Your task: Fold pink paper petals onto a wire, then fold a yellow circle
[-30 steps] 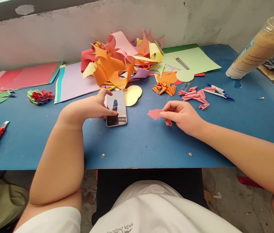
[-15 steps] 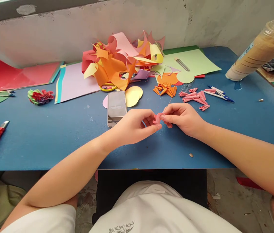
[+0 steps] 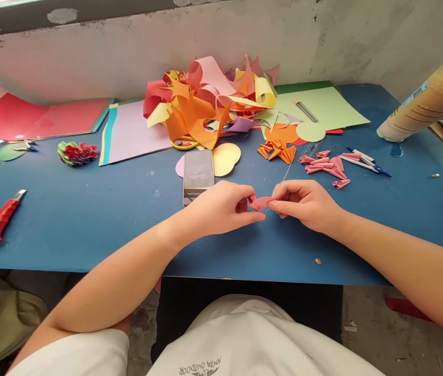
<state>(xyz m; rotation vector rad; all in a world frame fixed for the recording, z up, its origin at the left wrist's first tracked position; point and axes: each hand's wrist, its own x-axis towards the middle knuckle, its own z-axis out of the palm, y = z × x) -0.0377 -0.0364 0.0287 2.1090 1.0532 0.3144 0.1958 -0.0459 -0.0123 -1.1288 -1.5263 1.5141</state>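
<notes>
A small pink paper piece [image 3: 259,202] is pinched between both hands just above the blue table [image 3: 88,219]. My left hand [image 3: 221,209] grips its left end with thumb and fingers, and my right hand [image 3: 303,203] grips its right end. The paper looks partly folded or rolled; most of it is hidden by my fingers. A phone [image 3: 198,175] lies flat just left of my left hand, its screen dim.
Rolled pink pieces [image 3: 325,166] and orange pieces [image 3: 278,151] lie beyond my right hand, with pens [image 3: 366,161]. A heap of paper scraps [image 3: 209,102] sits at the back. A red knife [image 3: 0,223] lies far left, a paper flower [image 3: 77,153] nearby, a drink cup [image 3: 425,107] at right.
My left hand left the phone and came over to the pink paper, which both hands now pinch. The paper went from flat to folded. The phone screen has gone dim.
</notes>
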